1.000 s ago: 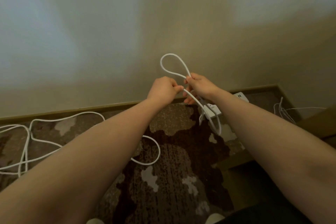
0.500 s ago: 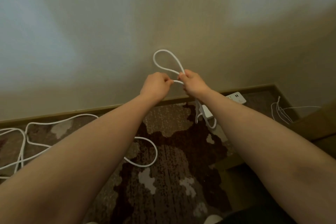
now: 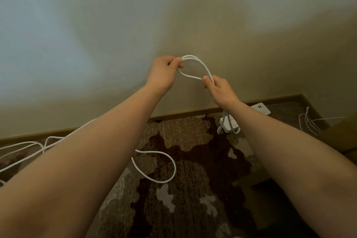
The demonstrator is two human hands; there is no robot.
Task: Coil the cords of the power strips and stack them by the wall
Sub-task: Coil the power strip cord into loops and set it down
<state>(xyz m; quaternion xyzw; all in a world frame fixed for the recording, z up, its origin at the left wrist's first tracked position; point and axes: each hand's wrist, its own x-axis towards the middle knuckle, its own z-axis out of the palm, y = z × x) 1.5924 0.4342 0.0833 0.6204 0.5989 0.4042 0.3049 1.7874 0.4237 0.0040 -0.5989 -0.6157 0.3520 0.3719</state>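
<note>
Both hands up in front of the wall [image 3: 96, 25], working one white cord [image 3: 195, 60]. Left hand [image 3: 164, 71] has its fingers [image 3: 176, 62] pinched shut on the top of a small loop, approx two strands side by side. Right hand [image 3: 220, 91], below and right of the left, has its fingers [image 3: 205, 79] closed on the loop's lower end, where the strands cross. From the right hand the cord drops to a strip [image 3: 229, 124] hanging just under the wrist, low near the baseboard [image 3: 183, 113], w/ a short doubled bit dangling beside it.

More cord lies loose on the carpet [image 3: 183, 208]: one open loop [image 3: 156, 166] between the forearms, more slack [image 3: 23, 147] far left of the strip along the baseboard. A second strip [image 3: 259, 108] sits against the baseboard, just behind the right arm. Thin wires [image 3: 309, 121] lie right of it; can't tell what they belong to.

Handling, by my read: cord is light, limp but springy, smooth jacket, so loops will want to open if the pinch relaxes. Best held at the crossing point, all strands together. The strip is the only real weight; it'll swing and tug on the coil. Coiling looks early, since most of the cord is on the floor.
</note>
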